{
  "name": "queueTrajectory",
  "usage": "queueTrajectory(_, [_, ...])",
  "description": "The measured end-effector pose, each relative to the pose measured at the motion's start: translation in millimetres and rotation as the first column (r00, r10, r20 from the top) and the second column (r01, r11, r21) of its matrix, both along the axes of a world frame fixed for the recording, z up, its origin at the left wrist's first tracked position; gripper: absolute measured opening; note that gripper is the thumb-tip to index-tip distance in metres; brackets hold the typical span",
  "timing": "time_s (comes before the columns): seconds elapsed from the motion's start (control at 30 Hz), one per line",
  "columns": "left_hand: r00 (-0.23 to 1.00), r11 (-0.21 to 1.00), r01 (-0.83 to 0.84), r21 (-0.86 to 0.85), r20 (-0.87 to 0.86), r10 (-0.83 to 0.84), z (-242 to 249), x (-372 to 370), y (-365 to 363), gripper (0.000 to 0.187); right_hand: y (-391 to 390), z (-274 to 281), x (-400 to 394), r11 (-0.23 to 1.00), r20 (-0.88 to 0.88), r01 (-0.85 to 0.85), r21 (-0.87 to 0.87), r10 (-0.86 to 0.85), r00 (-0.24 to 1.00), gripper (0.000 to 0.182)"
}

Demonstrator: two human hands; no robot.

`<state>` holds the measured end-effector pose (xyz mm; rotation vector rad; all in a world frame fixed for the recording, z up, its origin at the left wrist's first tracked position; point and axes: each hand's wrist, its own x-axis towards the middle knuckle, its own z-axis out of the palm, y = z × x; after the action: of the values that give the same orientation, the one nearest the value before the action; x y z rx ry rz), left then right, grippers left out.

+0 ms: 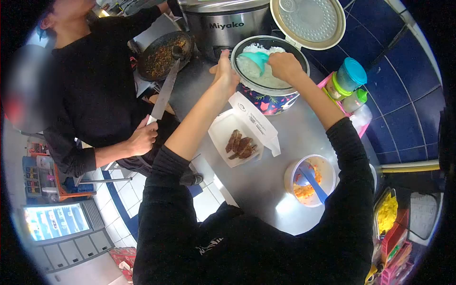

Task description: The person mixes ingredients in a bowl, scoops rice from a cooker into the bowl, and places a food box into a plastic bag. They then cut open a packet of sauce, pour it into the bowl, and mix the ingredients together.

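Note:
My right hand [284, 66] grips a turquoise rice scoop [255, 61], its bowl down in the white rice [275, 81] of an open rice cooker [268, 100] with a flowered body. At the cooker's left rim, my left hand [226, 75] is raised with fingers stretched out and thumb apart, holding nothing visible. Just below the cooker lies an open white takeaway box [223, 127], its lid flap [256, 121] folded toward the right. Pieces of dark browned meat [241, 145] rest inside the box.
A tub [289, 178] of orange food holds a blue-handled spoon [313, 184]. To the left, a co-worker's hand [141, 137] grips a large knife [164, 95], blade up, near a pan [159, 56]. A steel Miyako cooker [225, 28] stands behind; lidded containers [350, 76] line the tiled wall.

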<state>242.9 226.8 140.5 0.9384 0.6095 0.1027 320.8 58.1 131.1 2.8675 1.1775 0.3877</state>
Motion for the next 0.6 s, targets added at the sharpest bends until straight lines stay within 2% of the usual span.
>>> queueTrajectory(0.03, [1.000, 1.000, -0.022, 0.003, -0.002, 0.022, 2.7, -2.7, -3.7, 0.077, -2.8, -0.3, 0.9, 0.998, 0.000, -0.054, -0.022, 0.054, 0.999, 0.011])
queueTrajectory(0.13, [0.997, 0.997, -0.077, 0.013, -0.008, 0.077, 14.8, -6.9, -10.3, 0.077, -12.9, 2.9, -0.4, 0.996, -0.076, -0.076, -0.036, 0.073, 0.994, 0.012])
queueTrajectory(0.2, [0.994, 0.995, -0.102, 0.012, -0.032, 0.103, 20.3, -9.9, -13.5, 0.078, -17.5, 5.7, 2.6, 0.998, -0.155, -0.065, -0.027, 0.060, 0.986, 0.019])
queueTrajectory(0.33, [0.999, 0.996, 0.038, 0.075, -0.017, -0.037, 18.5, -24.6, -1.9, 0.078, -33.8, 5.9, 9.7, 0.998, -0.278, -0.057, 0.028, 0.062, 0.959, 0.034])
queueTrajectory(0.4, [0.996, 0.990, 0.082, 0.113, 0.025, -0.085, 16.6, -37.3, -2.1, 0.074, -43.9, 0.4, 16.1, 1.000, -0.350, 0.006, 0.031, 0.005, 0.937, 0.037])
queueTrajectory(0.5, [0.958, 0.842, -0.131, 0.523, 0.284, -0.028, 7.7, -78.0, -29.0, 0.060, -63.6, 4.0, 11.8, 0.983, -0.419, 0.132, 0.129, -0.067, 0.905, 0.040])
queueTrajectory(0.53, [0.893, 0.731, -0.215, 0.647, 0.434, -0.121, -0.7, -94.7, -42.2, 0.049, -73.6, 7.9, 7.1, 0.967, -0.437, 0.185, 0.175, -0.093, 0.895, 0.042])
queueTrajectory(0.57, [0.798, 0.607, -0.320, 0.727, 0.552, -0.241, -9.1, -113.3, -57.9, 0.039, -82.9, 12.7, 4.6, 0.934, -0.540, 0.296, 0.200, -0.147, 0.829, 0.043])
queueTrajectory(0.6, [0.773, 0.539, -0.186, 0.821, 0.461, -0.436, -11.5, -138.5, -76.6, 0.035, -90.6, 18.6, 4.3, 0.889, -0.637, 0.406, 0.212, -0.190, 0.747, 0.045])
